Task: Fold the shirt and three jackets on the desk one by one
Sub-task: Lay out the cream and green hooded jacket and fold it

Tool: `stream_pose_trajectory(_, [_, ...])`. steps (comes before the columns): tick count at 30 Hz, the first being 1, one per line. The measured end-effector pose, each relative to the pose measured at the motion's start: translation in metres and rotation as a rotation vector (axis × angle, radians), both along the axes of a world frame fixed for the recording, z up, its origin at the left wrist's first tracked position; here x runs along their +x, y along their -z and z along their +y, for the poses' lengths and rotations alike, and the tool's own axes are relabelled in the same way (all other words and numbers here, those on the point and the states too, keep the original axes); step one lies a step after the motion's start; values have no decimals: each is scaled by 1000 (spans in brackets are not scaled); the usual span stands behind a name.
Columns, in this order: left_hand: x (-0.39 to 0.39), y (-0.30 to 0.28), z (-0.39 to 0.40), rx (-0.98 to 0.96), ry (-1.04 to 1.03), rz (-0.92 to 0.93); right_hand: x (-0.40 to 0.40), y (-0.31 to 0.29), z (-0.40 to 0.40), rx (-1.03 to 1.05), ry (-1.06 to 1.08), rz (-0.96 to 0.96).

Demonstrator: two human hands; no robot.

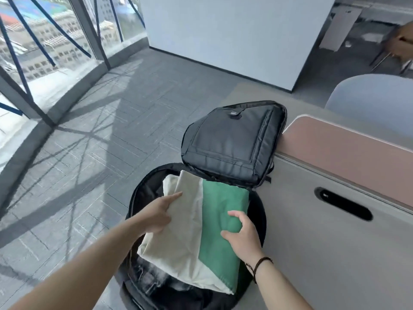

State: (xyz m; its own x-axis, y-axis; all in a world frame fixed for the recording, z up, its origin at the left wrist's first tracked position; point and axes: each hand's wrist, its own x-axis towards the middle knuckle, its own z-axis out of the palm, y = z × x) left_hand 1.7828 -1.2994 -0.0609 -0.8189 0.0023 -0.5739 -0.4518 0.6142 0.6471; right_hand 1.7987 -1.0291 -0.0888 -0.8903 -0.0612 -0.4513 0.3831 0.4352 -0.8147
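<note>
Folded jacket [201, 231], cream on one half and green on the other, sits in the open black backpack [232, 139] on the floor, right next to the desk [348, 153]. From my feed the left hand [156, 214] lies on the cream side with the index finger pointing out straight, fingers relaxed. The right hand [242, 233] rests on the green side with fingers curled, pinching the fabric edge. Dark clothing [156, 280] is underneath.
</note>
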Motion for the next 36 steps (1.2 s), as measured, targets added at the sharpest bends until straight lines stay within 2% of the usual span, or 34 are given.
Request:
stream_pose_trajectory(10, [-28, 69, -52, 226, 184, -79, 25, 44, -40, 154, 282, -96])
stream_pose_trajectory(12, [-27, 80, -59, 149, 243, -58, 27, 50, -49, 223, 319, -76])
stream_pose_trajectory(15, [-13, 84, -58, -166, 381, 1, 34, 57, -66, 402, 307, -73])
stream_pose_trajectory(17, [-3, 84, -52, -428, 507, 107, 42, 59, -79, 560, 245, -85])
stream_pose_trajectory(19, [3, 83, -45, -552, 629, 235, 46, 59, -89, 675, 172, -80])
stream_pose_trajectory(23, [1, 90, -29, -491, 879, 333, 36, 57, -94, 822, 1, -1])
stream_pose_trajectory(26, [-2, 97, -15, -501, 984, 348, 19, 58, -91, 906, -113, 30])
stream_pose_trajectory(32, [-11, 117, -8, -501, 857, 232, 3, 95, -79, 969, -183, 102])
stream_pose_trajectory(36, [-5, 131, -17, -548, 809, 269, 12, 118, -74, 988, -182, 145])
